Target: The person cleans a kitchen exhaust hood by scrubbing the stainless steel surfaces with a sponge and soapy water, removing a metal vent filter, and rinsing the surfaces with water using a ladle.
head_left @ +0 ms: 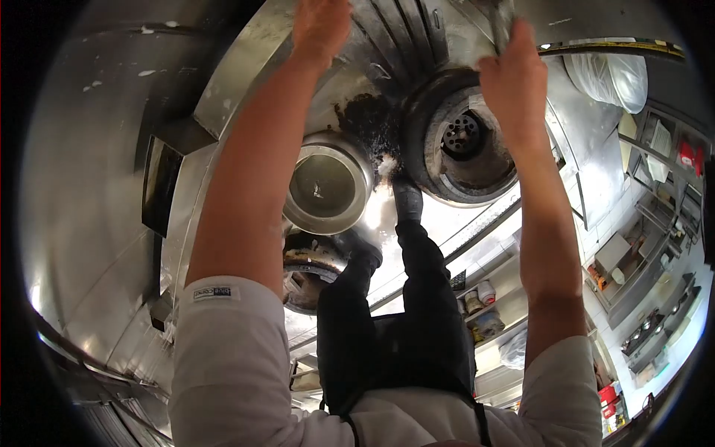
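My left hand (322, 31) is raised at the top edge of the view. Its fingers look curled, and whatever they hold is hidden or cut off. My right hand (518, 89) is up at the top right, closed around a greyish metal piece (501, 24) that is blurred and partly out of view. Between the hands lies a ridged metal panel (398, 33) with long parallel slats. Below my right hand is a round wok burner (462, 135) with a blackened ring. A round metal pot (322, 190) with greyish liquid in it stands nearer my left forearm.
My feet (407, 201) stand on the metal stove top between the pot and burner. Another burner (305, 289) is beside my left leg. Shelves with jars (480, 298) are below. A plastic-wrapped white item (609, 78) is at the upper right, near kitchen shelving (666, 149).
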Demonstrator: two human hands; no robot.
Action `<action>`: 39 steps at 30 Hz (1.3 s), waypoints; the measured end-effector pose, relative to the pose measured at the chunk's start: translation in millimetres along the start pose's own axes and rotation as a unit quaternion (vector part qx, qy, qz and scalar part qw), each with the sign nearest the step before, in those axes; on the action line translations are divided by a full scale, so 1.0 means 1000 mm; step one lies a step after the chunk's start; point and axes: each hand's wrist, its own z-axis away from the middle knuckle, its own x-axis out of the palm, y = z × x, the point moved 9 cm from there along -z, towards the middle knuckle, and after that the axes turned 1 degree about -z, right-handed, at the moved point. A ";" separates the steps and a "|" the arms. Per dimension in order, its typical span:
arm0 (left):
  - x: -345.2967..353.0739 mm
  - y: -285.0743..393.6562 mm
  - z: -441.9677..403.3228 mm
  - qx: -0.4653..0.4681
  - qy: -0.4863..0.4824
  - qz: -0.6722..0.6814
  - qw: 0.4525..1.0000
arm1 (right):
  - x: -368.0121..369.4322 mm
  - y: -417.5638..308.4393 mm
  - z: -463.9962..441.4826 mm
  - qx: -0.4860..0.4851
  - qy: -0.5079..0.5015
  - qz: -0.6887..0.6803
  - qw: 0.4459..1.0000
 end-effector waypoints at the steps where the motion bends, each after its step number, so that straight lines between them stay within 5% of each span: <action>1: -0.010 -0.009 0.015 -0.013 0.029 0.010 0.999 | -0.002 0.008 0.015 0.054 -0.025 0.014 0.998; 3: -0.022 -0.030 0.055 -0.038 0.090 0.032 0.995 | -0.003 0.022 0.054 0.106 -0.054 -0.018 0.993; 5: -0.011 -0.053 0.096 -0.020 -0.031 0.212 0.976 | 0.018 0.043 0.109 0.128 -0.105 -0.036 0.986; 7: -0.036 -0.055 0.148 -0.104 -0.059 0.273 0.955 | 0.049 0.050 0.177 0.136 -0.199 -0.018 0.970; 9: -0.049 -0.055 0.212 -0.232 -0.263 0.264 0.898 | 0.088 0.046 0.257 0.100 -0.281 -0.026 0.954; 10: -0.061 -0.057 0.245 -0.267 -0.276 0.270 0.883 | 0.115 0.040 0.295 0.196 -0.417 -0.031 0.887; 14: -0.102 -0.044 0.365 -0.334 -0.153 0.320 0.873 | 0.227 -0.003 0.406 0.175 -0.547 -0.077 0.815; 16: -0.115 -0.026 0.408 -0.362 -0.189 0.374 0.833 | 0.286 -0.065 0.445 -0.299 -0.525 -0.008 0.797; 18: -0.119 -0.014 0.445 -0.378 -0.242 0.407 0.796 | 0.342 -0.086 0.471 -0.303 -0.624 0.059 0.717; 21: -0.127 -0.006 0.492 -0.411 -0.291 0.416 0.757 | 0.408 -0.064 0.492 0.047 -0.679 -0.051 0.731; 23: -0.126 -0.006 0.512 -0.468 -0.306 0.448 0.698 | 0.432 -0.082 0.523 -0.223 -0.716 0.016 0.661; 24: -0.145 -0.010 0.498 -0.455 -0.279 0.451 0.715 | 0.400 -0.109 0.512 -0.403 -0.637 0.069 0.654; 25: -0.146 -0.013 0.508 -0.438 -0.259 0.447 0.736 | 0.389 -0.112 0.510 -0.385 -0.629 0.064 0.672; 26: -0.137 -0.014 0.529 -0.504 -0.195 0.524 0.658 | 0.398 -0.086 0.520 -0.198 -0.685 0.000 0.701; 27: -0.155 -0.023 0.522 -0.526 -0.292 0.426 0.676 | 0.376 -0.072 0.514 0.104 -0.672 -0.134 0.721; 28: -0.155 -0.029 0.535 -0.549 -0.262 0.424 0.671 | 0.341 -0.061 0.523 0.392 -0.586 -0.263 0.659; 32: -0.152 -0.044 0.617 -0.591 -0.201 0.393 0.675 | 0.334 -0.065 0.519 0.353 -0.580 -0.319 0.661; 34: -0.194 -0.040 0.610 -0.652 -0.226 0.479 0.543 | 0.367 -0.049 0.515 0.253 -0.595 -0.210 0.733; 36: -0.185 -0.041 0.683 -0.585 -0.250 0.386 0.668 | 0.347 -0.080 0.475 0.149 -0.581 -0.029 0.799; 38: -0.206 -0.034 0.713 -0.640 -0.274 0.401 0.595 | 0.452 -0.048 0.538 -0.195 -0.576 0.122 0.784; 39: -0.218 -0.032 0.726 -0.653 -0.303 0.384 0.578 | 0.369 -0.070 0.483 0.159 -0.543 0.022 0.824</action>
